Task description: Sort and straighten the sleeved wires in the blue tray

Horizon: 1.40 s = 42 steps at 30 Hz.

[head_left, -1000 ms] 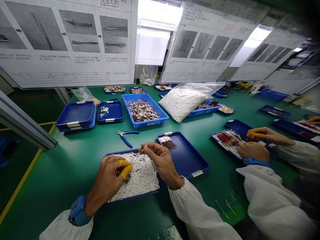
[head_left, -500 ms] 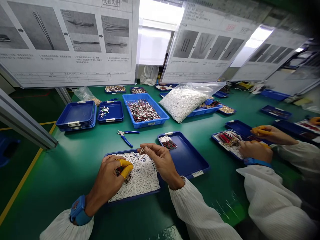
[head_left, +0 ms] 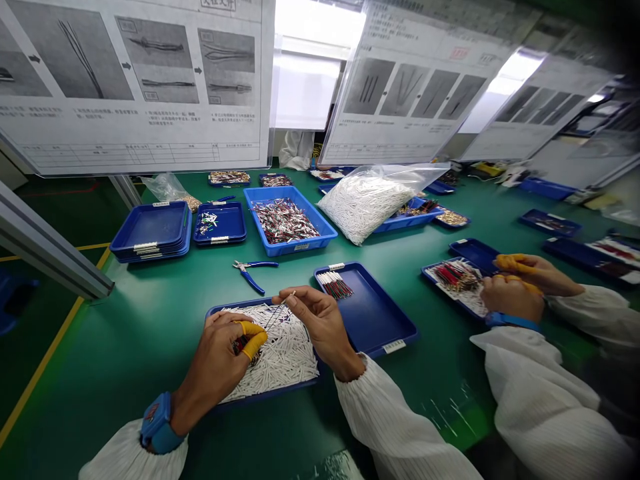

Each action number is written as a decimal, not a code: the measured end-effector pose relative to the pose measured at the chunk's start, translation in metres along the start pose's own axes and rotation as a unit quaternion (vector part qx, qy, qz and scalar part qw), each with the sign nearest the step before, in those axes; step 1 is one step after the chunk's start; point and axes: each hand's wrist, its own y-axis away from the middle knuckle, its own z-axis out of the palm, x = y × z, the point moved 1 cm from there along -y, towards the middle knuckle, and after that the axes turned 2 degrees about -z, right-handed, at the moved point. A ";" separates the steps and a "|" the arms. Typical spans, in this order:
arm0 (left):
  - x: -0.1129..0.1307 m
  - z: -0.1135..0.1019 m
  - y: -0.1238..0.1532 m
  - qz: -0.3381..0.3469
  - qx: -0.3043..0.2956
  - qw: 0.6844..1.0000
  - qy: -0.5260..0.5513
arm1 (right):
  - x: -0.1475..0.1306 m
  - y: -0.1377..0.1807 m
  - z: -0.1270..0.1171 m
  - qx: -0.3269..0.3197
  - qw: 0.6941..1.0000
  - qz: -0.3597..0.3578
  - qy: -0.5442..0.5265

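I see my left hand (head_left: 220, 357) low in the frame, left of centre, closed around a small bundle of red and dark wires (head_left: 243, 347), with yellow finger cots (head_left: 253, 337) on thumb and forefinger. My right hand (head_left: 320, 323) sits just beside it, toward the centre, its fingertips pinched narrow on a thin wire (head_left: 281, 308) that runs from the bundle up to them; a white tip shows at the pinch, though it is too small for me to make out. Both hands hover over a blue tray (head_left: 227, 401) heaped with white sleeves (head_left: 285, 353).

Just to the right of that tray lies a second blue tray (head_left: 380, 320) with a short row of finished wires (head_left: 335, 285) in its upper left corner. Above the hands, blue-handled pliers (head_left: 250, 273) lie on the green table (head_left: 150, 320). Farther up the frame stand a blue bin of red and green pieces (head_left: 285, 222), a stack of empty trays (head_left: 153, 230) at its left, and a clear bag of white sleeves (head_left: 367, 200) at its right. At the right edge, a co-worker's hands (head_left: 515, 293) in white sleeves meet over another tray.
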 end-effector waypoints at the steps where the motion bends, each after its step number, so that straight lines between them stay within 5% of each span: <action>1: 0.000 0.000 0.000 0.001 0.000 1.000 -0.001 | 0.000 0.000 0.000 -0.003 1.000 0.000 0.000; 13: -0.001 -0.001 -0.001 -0.004 0.008 1.000 0.012 | -0.006 -0.001 -0.004 -0.011 0.998 -0.003 0.064; 17: -0.001 -0.005 -0.001 -0.008 0.074 0.994 0.081 | -0.006 -0.003 -0.010 0.027 0.997 -0.009 0.070; 21: 0.001 -0.008 -0.001 -0.007 0.135 0.982 0.132 | -0.007 -0.001 -0.009 -0.037 0.996 0.022 0.084; 28: 0.001 -0.002 0.000 0.005 0.083 0.993 0.078 | 0.002 0.002 0.005 -0.018 0.999 0.042 -0.010; 35: 0.000 -0.001 0.001 0.023 0.114 0.990 0.076 | 0.003 0.003 0.010 -0.063 0.993 0.102 -0.013; 42: -0.002 0.002 0.002 0.020 0.094 0.994 0.060 | 0.008 0.003 0.014 -0.024 0.995 0.092 -0.029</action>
